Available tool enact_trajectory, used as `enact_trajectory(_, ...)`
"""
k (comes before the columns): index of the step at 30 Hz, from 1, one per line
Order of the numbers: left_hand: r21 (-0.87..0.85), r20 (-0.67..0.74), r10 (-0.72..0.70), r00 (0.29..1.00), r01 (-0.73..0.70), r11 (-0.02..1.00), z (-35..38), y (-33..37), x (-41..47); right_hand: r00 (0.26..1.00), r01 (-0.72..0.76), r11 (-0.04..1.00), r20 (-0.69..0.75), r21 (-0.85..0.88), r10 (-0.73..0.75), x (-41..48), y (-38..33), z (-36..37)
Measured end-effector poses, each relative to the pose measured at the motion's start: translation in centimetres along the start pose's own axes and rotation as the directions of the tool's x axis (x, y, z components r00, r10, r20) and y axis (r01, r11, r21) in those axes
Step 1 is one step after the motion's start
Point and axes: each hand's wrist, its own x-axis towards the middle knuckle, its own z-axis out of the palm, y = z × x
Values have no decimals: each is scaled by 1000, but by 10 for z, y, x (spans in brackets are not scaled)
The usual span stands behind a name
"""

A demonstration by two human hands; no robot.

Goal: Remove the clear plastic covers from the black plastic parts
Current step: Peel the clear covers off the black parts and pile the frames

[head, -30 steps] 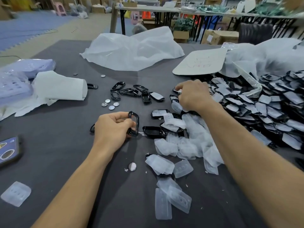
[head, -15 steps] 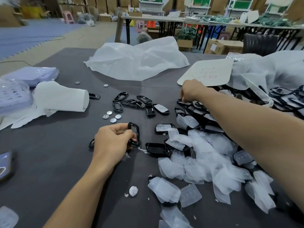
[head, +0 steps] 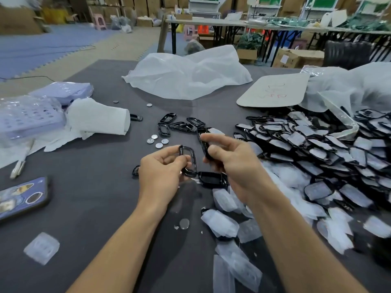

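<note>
Head view: the left grip point(head: 160, 172) pinches a bare black frame point(head: 188, 160) and the right grip point(head: 234, 166) holds another black part point(head: 203, 144) just beside it, above the desk point(head: 95, 197). Either could slip into the loose covers point(head: 220, 223) and get mixed up. Two parts held, four clustered coins point(head: 159, 145), covered pile point(head: 317, 144) uncountable.
</note>
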Motion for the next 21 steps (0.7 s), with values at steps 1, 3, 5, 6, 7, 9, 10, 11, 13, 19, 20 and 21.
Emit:
enact_trajectory(1,-5,16,13,1000,-13,1000,1,1,-5,1000,-12,1000,15,23,12,-9,4,1)
enact_trajectory(3,-7,40,35,999,-35,999,4,5,-12,1000,-3,999,22,51,2,-21,9,4)
enact_trajectory(5,3,52,39,998,-39,999,6,6,-15,999,41,999,-7,31,-41,-24,13,7)
enact_trajectory(6,19,55,38,998,-39,999,6,5,-16,998,61,998,-31,3,-61,-23,14,7)
enact_trajectory(7,39,54,38,998,-40,998,6,4,-16,996,75,997,-56,-31,-76,-22,17,7)
enact_trajectory(9,81,52,48,997,-52,995,6,2,-15,992,77,995,-92,-70,-84,-19,21,4)
enact_trajectory(10,100,57,56,997,-62,993,5,1,-13,992,73,995,-96,-70,-79,-18,22,3)
enact_trajectory(11,109,60,58,996,-64,992,5,1,-12,993,67,996,-94,-63,-73,-17,24,1)
enact_trajectory(13,110,68,50,996,-57,992,6,0,-11,994,63,998,-87,-24,-64,-15,24,-1)
enact_trajectory(19,37,68,13,998,-16,999,8,3,-13,998,54,998,-17,45,-53,-16,19,-7)
enact_trajectory(20,29,71,9,997,-11,1000,9,4,-14,999,46,998,-17,50,-45,-16,18,-7)
enact_trajectory(21,22,75,6,997,-7,1000,9,4,-15,999,39,998,-25,52,-38,-17,17,-6)
